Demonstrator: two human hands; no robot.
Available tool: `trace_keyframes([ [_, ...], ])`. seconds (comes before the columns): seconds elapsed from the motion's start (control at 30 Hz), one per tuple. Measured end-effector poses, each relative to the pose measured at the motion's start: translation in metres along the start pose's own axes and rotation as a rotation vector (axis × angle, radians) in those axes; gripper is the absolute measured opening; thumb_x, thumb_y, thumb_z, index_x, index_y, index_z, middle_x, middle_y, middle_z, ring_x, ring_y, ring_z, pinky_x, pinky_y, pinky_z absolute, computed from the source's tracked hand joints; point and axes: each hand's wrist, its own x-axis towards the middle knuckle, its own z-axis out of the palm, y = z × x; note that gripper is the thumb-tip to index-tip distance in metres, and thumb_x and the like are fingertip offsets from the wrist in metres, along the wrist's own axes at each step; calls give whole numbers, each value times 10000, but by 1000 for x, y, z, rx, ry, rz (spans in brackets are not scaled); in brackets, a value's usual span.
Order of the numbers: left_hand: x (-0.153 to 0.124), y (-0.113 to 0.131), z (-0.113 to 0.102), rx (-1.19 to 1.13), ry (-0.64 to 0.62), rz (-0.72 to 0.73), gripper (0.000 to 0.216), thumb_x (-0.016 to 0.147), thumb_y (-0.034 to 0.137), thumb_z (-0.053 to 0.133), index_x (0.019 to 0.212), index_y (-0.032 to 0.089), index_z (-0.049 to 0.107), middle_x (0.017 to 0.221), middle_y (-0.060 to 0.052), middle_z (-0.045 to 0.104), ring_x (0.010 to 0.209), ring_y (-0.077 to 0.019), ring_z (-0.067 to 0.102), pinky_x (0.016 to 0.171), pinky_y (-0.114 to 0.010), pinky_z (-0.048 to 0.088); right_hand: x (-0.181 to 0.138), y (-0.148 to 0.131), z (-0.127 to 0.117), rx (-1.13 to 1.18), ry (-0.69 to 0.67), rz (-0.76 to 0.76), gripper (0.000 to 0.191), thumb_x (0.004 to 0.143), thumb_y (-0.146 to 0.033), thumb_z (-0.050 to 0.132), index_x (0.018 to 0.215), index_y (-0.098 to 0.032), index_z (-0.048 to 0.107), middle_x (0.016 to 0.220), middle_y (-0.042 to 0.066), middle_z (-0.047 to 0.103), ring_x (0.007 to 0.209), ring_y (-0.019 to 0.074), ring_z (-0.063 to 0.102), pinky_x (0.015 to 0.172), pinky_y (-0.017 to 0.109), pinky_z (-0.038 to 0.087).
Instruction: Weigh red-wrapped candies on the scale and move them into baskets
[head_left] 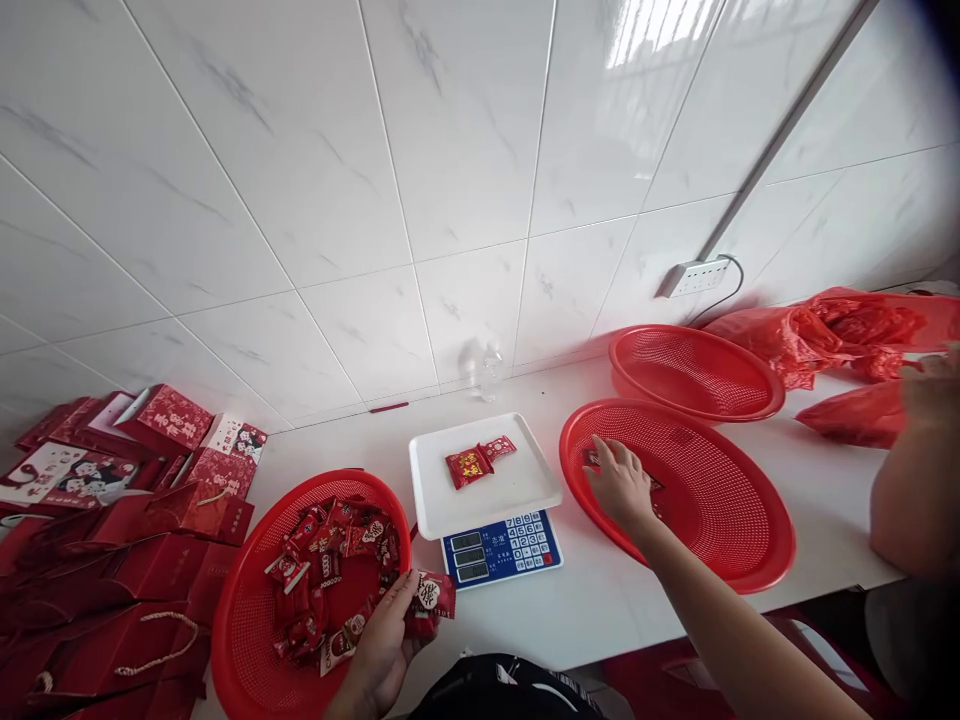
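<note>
My left hand (pixel 384 645) is closed around several red candy packets (pixel 435 597), held at the right rim of the left red basket (pixel 236 610). In that basket lie many small red-wrapped candies (pixel 330 570). My right hand (pixel 621 485) reaches down into the large right red basket (pixel 720 500), its fingers apart and bent over a few small wrapped pieces (pixel 657 484), partly hidden by the hand. Between the baskets is a scale (pixel 502 550) with a white tray (pixel 442 510). Two red packets (pixel 470 466) rest together on the tray.
Dark red gift boxes (pixel 135 570) crowd the left side. Behind the right basket stands another red basket (pixel 697 370), near red plastic bags (pixel 817 330). A clear bottle (pixel 491 370) is by the tiled wall, below a power strip (pixel 697 278). Another person's arm (pixel 911 480) enters at right.
</note>
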Motion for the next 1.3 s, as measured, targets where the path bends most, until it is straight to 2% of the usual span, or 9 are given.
trace_keyframes([
  [0.27,-2,1,-1,34,-47,-8,276,707,286,691,908,166,545,654,7,623,494,-101,573,502,-219,447,23,-89,51,-11,-398,-511,560,821,-61,339,1345,-257,356,1465,23,292,1346,227,179,1023,422,258],
  [0.43,0,4,-9,1,-114,21,291,683,335,708,867,165,558,666,10,621,517,-92,558,526,-219,436,34,-109,55,-29,-413,-440,491,825,-54,329,1280,-198,443,1273,117,504,1202,243,391,950,387,319],
  [0.53,3,2,-16,-10,-106,26,282,686,338,705,859,171,557,665,18,615,523,-86,550,544,-221,436,36,-114,50,-30,-371,-355,441,874,-144,296,1300,-116,407,1198,195,512,1127,281,436,909,403,336],
  [0.63,6,1,-20,-3,-91,18,279,694,336,697,860,170,547,664,22,610,517,-83,542,540,-218,429,30,-127,50,14,-380,-418,453,891,-317,349,1324,-190,384,1275,146,458,1167,261,400,927,357,329],
  [0.73,6,3,-17,-6,-73,1,296,692,335,696,884,170,542,662,25,606,506,-81,535,532,-217,420,19,-141,57,53,-495,-576,569,778,-473,538,1311,-336,392,1399,38,348,1281,268,264,974,365,291],
  [0.83,4,8,-12,-14,-97,10,308,682,337,702,879,167,538,672,21,608,512,-78,533,538,-214,414,10,-149,69,65,-548,-640,605,759,-443,572,1323,-366,367,1415,31,330,1312,292,190,1005,439,232],
  [1.1,10,8,-21,-25,-110,9,395,642,380,726,913,167,533,678,15,607,524,-89,539,545,-225,407,2,-148,62,135,-407,-527,447,838,-367,465,1277,-287,446,1190,91,496,1091,245,443,884,343,384],
  [1.2,17,6,-25,-17,-131,8,426,610,405,742,896,168,534,679,14,604,532,-96,542,540,-229,403,2,-118,45,262,-240,-440,469,851,-382,422,1307,-274,408,1156,85,506,1040,225,479,880,326,402],
  [1.3,22,7,-25,6,-159,7,439,588,421,752,881,175,537,664,21,596,531,-95,540,523,-218,382,3,-64,28,280,-53,-254,481,828,-411,426,1285,-262,448,1141,93,524,1020,254,503,897,391,399],
])
